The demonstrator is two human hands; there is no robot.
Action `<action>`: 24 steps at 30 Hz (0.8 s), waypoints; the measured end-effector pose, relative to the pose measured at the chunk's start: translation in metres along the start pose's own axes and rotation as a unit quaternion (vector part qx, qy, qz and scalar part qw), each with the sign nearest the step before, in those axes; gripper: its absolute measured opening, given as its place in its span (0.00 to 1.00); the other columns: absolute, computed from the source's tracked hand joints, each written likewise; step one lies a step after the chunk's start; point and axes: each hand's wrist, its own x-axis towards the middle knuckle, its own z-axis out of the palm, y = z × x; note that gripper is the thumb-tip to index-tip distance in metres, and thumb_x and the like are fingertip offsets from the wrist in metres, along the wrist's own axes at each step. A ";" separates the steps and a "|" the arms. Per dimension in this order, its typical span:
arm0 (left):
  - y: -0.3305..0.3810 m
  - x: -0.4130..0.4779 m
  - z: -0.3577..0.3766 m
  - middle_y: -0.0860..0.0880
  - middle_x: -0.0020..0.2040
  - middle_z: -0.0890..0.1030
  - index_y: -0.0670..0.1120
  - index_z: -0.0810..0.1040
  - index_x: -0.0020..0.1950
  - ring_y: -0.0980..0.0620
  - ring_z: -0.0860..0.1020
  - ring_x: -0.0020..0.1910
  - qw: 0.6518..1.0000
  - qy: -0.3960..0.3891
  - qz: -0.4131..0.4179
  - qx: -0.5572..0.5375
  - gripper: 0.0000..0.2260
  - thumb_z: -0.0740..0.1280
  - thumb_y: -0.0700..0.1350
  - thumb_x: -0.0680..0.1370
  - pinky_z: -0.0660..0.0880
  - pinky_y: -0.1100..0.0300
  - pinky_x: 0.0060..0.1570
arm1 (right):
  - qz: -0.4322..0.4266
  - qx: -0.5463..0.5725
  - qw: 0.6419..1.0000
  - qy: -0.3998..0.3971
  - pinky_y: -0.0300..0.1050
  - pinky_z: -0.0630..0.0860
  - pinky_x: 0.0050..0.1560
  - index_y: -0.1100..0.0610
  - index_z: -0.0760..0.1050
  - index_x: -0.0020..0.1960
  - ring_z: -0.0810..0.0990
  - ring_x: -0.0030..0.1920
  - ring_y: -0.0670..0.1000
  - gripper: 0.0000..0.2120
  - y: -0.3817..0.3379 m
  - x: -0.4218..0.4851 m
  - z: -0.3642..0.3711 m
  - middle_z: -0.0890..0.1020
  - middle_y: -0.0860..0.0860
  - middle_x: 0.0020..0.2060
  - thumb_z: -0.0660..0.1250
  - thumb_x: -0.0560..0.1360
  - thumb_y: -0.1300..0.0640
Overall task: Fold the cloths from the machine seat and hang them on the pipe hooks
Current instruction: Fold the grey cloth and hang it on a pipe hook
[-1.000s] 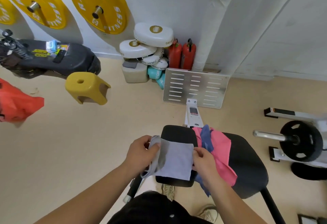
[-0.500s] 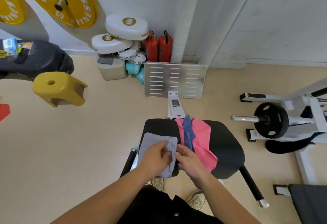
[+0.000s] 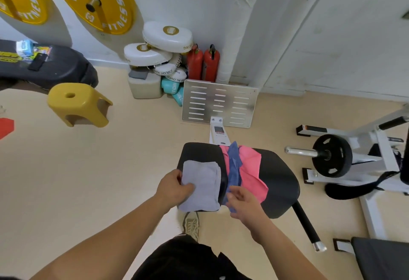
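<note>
A folded grey cloth (image 3: 202, 185) lies on the left part of the black machine seat (image 3: 277, 182). My left hand (image 3: 173, 187) grips its left edge, thumb on top. My right hand (image 3: 242, 201) hovers just right of the grey cloth with loosely curled fingers, holding nothing, over the lower end of a blue cloth (image 3: 234, 166). The blue cloth lies crumpled across a pink cloth (image 3: 252, 171) spread over the seat's middle. Two white pipes (image 3: 241, 25) run up the wall behind; small hooks show near their tops.
A perforated metal footplate (image 3: 220, 103) stands ahead of the seat. A yellow stool (image 3: 77, 104) sits on the floor to the left. White pads and two red extinguishers (image 3: 203, 62) crowd the wall. A weight machine with a black plate (image 3: 332, 155) stands to the right.
The grey cloth has been folded smaller and now lies on the seat. My right hand has let go of it and moved toward the blue cloth.
</note>
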 end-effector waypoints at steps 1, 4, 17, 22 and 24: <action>-0.001 -0.011 -0.003 0.50 0.48 0.82 0.48 0.76 0.54 0.50 0.81 0.46 1.000 -0.013 0.024 0.001 0.14 0.73 0.52 0.73 0.82 0.55 0.49 | -0.011 -0.004 1.000 -0.002 0.53 0.81 0.62 0.51 0.73 0.70 0.80 0.58 0.51 0.16 0.002 -0.007 -0.001 0.80 0.48 0.60 0.64 0.83 0.53; -0.003 -0.064 -0.015 0.52 0.42 0.79 0.50 0.73 0.49 0.55 0.76 0.39 0.994 -0.026 0.103 0.021 0.09 0.71 0.49 0.73 0.74 0.62 0.39 | -0.079 -0.064 0.995 -0.019 0.51 0.78 0.67 0.48 0.71 0.71 0.79 0.61 0.47 0.21 0.009 -0.032 0.002 0.79 0.46 0.63 0.68 0.80 0.55; -0.021 -0.241 -0.086 0.56 0.45 0.83 0.57 0.80 0.50 0.56 0.80 0.42 0.966 -0.050 0.252 -0.028 0.07 0.73 0.51 0.73 0.77 0.65 0.39 | -0.331 -0.311 0.880 -0.140 0.43 0.78 0.44 0.49 0.79 0.48 0.80 0.47 0.48 0.11 -0.038 -0.172 0.038 0.81 0.48 0.44 0.75 0.73 0.44; -0.072 -0.238 -0.163 0.43 0.44 0.84 0.47 0.82 0.46 0.56 0.80 0.38 0.972 -0.010 0.174 -0.158 0.09 0.79 0.47 0.72 0.77 0.62 0.37 | -0.360 -0.183 0.908 -0.110 0.49 0.80 0.44 0.57 0.82 0.47 0.85 0.42 0.52 0.09 -0.096 -0.173 0.099 0.85 0.56 0.42 0.76 0.75 0.52; -0.102 -0.234 -0.204 0.42 0.44 0.85 0.44 0.83 0.46 0.52 0.81 0.40 0.955 0.017 0.156 -0.252 0.07 0.79 0.42 0.72 0.77 0.57 0.41 | -0.340 -0.147 0.918 -0.140 0.49 0.83 0.47 0.57 0.83 0.50 0.88 0.47 0.52 0.06 -0.126 -0.166 0.142 0.88 0.55 0.45 0.75 0.77 0.55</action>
